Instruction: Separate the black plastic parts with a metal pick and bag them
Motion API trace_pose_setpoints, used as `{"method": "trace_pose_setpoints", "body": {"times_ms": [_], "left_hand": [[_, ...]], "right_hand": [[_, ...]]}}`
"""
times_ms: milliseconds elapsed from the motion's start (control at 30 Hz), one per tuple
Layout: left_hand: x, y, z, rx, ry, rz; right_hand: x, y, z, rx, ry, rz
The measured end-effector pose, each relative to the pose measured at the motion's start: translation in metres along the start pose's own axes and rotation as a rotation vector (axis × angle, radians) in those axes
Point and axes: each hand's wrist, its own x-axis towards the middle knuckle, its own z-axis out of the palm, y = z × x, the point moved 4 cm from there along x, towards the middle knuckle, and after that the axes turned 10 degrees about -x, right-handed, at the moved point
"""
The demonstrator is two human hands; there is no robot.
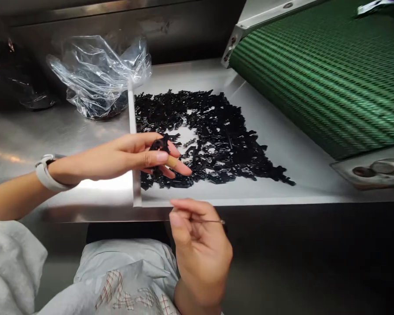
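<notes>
My left hand (128,154) is held over the left side of a white tray (269,202), its fingers closed around a small black plastic part (161,144). More than one part may be in that grip; the fingers cover some of it. Beneath and beyond the hand, many black plastic parts (226,140) lie loose in the tray, with white tray floor showing between them. Just in front of the tray's near edge, my right hand (205,249) pinches a thin metal pick-like tool (212,221). Its exact kind is unclear, and the fingers hide part of it.
A green conveyor belt (318,78) slopes over the tray's right side, with a metal end bracket (371,170). Left of the tray, a clear plastic bag (95,74) with dark contents rests on the steel worktop (95,131). Another dark bagged item (26,78) is farther left.
</notes>
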Motion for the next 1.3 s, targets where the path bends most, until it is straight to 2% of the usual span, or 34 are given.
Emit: {"method": "trace_pose_setpoints", "body": {"times_ms": [67, 133, 300, 467, 600, 733, 900, 1000, 1167, 1300], "left_hand": [[-0.020, -0.012, 0.010, -0.161, 0.024, 0.046], [-0.037, -0.026, 0.018, -0.313, 0.081, 0.111], [-0.063, -0.053, 0.031, -0.547, 0.174, 0.191], [-0.077, -0.059, 0.032, -0.611, 0.271, 0.205], [-0.085, -0.062, 0.029, -0.625, 0.302, 0.169], [-0.089, -0.064, 0.026, -0.625, 0.318, 0.146], [-0.093, -0.068, 0.021, -0.656, 0.300, 0.127], [-0.095, -0.071, 0.016, -0.591, 0.312, 0.118], [-0.099, -0.077, 0.013, -0.381, 0.339, 0.090], [-0.103, -0.078, 0.015, -0.446, 0.337, 0.045]], "right_hand": [[0.004, -0.007, 0.008, -0.058, 0.066, -0.065], [0.006, -0.016, 0.019, -0.119, 0.060, -0.162], [0.002, -0.029, 0.036, -0.168, -0.081, -0.278], [0.000, -0.031, 0.034, -0.151, -0.179, -0.348], [-0.005, -0.028, 0.033, -0.107, -0.238, -0.281], [-0.011, -0.017, 0.029, 0.033, -0.174, -0.095], [-0.014, -0.010, 0.031, 0.100, -0.168, -0.005], [-0.014, -0.009, 0.034, 0.091, -0.188, 0.048], [-0.010, -0.011, 0.034, 0.111, -0.166, 0.046], [-0.006, -0.015, 0.029, 0.143, -0.173, 0.006]]}}
